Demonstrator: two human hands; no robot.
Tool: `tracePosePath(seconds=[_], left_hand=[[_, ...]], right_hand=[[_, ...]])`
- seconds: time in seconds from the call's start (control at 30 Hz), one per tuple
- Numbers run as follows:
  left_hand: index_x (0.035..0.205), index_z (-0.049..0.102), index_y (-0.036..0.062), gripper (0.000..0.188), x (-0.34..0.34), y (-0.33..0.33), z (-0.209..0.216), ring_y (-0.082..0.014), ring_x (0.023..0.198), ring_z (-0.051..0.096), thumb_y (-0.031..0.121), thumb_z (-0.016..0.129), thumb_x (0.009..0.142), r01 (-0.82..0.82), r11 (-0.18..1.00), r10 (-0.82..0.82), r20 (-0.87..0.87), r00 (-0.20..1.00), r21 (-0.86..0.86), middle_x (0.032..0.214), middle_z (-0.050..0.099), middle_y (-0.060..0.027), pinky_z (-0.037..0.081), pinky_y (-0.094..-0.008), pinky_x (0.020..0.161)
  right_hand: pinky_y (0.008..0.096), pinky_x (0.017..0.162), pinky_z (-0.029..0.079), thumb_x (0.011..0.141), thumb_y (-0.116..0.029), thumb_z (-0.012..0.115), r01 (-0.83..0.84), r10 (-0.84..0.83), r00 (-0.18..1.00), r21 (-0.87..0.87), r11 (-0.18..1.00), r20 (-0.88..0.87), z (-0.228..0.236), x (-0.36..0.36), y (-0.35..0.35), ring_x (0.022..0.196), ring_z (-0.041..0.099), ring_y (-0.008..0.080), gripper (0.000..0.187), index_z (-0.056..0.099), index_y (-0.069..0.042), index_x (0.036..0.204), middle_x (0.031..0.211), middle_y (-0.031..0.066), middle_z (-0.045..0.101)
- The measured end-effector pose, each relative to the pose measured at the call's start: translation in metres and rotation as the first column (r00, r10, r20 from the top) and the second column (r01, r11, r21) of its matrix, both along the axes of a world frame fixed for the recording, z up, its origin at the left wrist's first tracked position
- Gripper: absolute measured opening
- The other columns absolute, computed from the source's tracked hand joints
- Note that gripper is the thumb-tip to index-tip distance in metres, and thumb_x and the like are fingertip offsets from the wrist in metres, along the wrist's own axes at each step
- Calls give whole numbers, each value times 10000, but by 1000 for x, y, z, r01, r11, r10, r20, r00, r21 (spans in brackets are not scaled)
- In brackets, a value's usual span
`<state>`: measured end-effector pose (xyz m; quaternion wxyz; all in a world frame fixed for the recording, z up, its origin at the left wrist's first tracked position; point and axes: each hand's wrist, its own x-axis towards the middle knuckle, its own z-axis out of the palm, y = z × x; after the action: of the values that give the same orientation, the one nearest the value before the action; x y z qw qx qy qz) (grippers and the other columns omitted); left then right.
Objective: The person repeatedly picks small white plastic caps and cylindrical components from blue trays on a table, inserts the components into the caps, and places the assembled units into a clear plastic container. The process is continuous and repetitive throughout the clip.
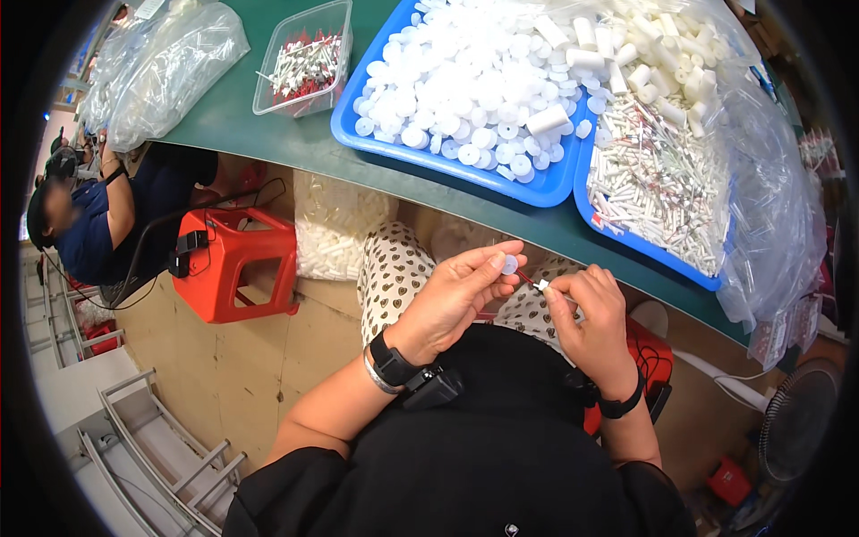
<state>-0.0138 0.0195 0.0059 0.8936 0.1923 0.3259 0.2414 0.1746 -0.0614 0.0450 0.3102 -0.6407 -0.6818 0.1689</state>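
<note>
My left hand (461,291) pinches a small translucent white disc (509,265) between thumb and fingers, just in front of the table edge. Opposite it, my right hand (592,313) is closed on a small white connector (542,285) at its fingertips. A thin red wire (526,277) runs from the connector toward the left hand; whether it passes through the disc cannot be made out. Beyond the hands, a blue tray (447,168) holds a heap of similar white discs (483,98) and some white cylinders. The blue tray beside it (658,254) holds many small white parts with red wires (653,170).
A clear plastic box (309,100) of red-and-white wired parts stands on the green table (268,148). Plastic bags (179,72) lie at the left, and more plastic film hangs at the right. Another person (98,210) sits at the left near a red stool (234,264). A fan (799,421) is at lower right.
</note>
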Motion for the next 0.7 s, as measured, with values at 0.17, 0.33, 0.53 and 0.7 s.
tracePosePath(seconds=[0.17, 0.33, 0.53, 0.7], left_hand=[[1316, 563, 6, 359, -1, -1, -4, -79, 946, 614, 180, 584, 1003, 11, 1000, -11, 1, 1000, 3, 1160, 644, -74, 510, -242, 889], [1304, 567, -7, 362, -1, 0, -10, -84, 939, 615, 199, 579, 1007, 22, 998, -22, 14, 1000, -50, 1137, 648, -73, 512, -244, 886], [1297, 565, -27, 375, -2, 0, -8, -98, 949, 625, 216, 571, 1011, 31, 998, -29, 52, 998, -49, 1143, 649, -83, 514, -248, 892], [1284, 577, -23, 372, -1, 0, -4, -102, 946, 629, 221, 585, 1004, 61, 997, -60, 29, 998, -40, 1121, 659, -82, 516, -246, 888]], right_hand=[[358, 621, 368, 800, -34, 702, -29, 29, 999, -8, 1000, -21, 2, 1, 0, 621, 483, 226, 80, 623, -44, 798, 651, 41, 539], [354, 616, 368, 792, -29, 706, -40, 40, 998, 1, 999, -40, 3, 2, 0, 618, 485, 217, 83, 625, -43, 797, 648, 39, 539], [355, 596, 379, 803, -27, 699, -6, 6, 1000, 0, 1000, -29, 1, 5, -1, 597, 491, 216, 77, 622, -38, 800, 651, 46, 548], [349, 564, 409, 830, -23, 684, 62, -62, 996, -6, 998, -71, -2, 3, -2, 583, 515, 224, 71, 617, -26, 809, 675, 64, 577]])
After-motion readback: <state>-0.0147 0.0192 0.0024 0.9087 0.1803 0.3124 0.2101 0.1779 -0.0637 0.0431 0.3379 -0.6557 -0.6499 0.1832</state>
